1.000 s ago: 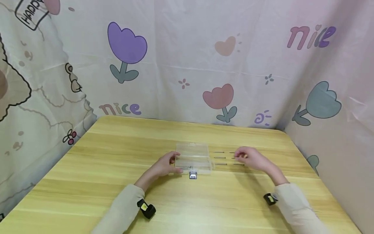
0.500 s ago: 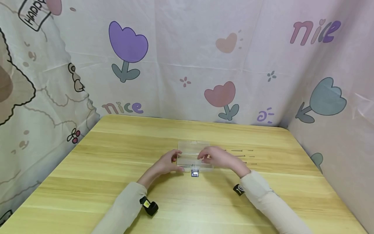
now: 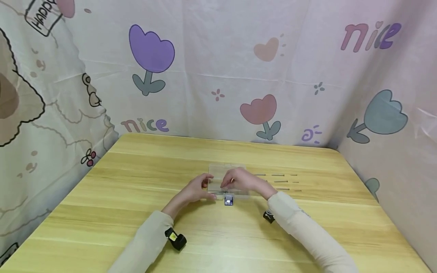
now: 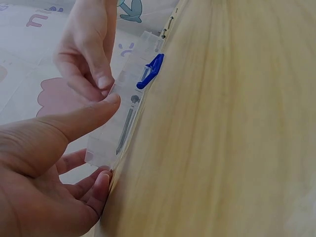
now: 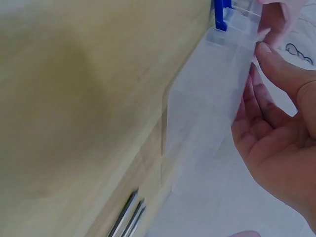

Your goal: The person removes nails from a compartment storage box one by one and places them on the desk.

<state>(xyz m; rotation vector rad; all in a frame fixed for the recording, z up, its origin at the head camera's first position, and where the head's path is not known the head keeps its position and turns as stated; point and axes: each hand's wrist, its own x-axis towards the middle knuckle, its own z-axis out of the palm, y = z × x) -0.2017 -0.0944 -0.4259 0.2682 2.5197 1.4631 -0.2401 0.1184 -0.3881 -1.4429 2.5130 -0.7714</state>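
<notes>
A clear plastic box [image 3: 217,170] lies opened out on the table, its lid folded back. A blue latch [image 4: 152,72] hangs at its front edge. My left hand [image 3: 196,188] grips the box's left end, thumb at the front and fingers behind. In a compartment beside that thumb lies a metal nail [image 4: 126,131]. My right hand [image 3: 242,179] is over the box's middle, thumb and index fingertips drawn close together near the left thumb tip. I cannot tell whether the right fingertips hold anything.
To the right of the box, metal nails [image 3: 280,181] lie in rows on the wooden table [image 3: 164,151], shorter ones [image 3: 295,182] at the far right. A printed cloth [image 3: 205,45] hangs behind the table.
My right hand has moved left from the rows of nails to the open box, uncovering the shorter nails on the right. The left hand keeps its grip on the box.
</notes>
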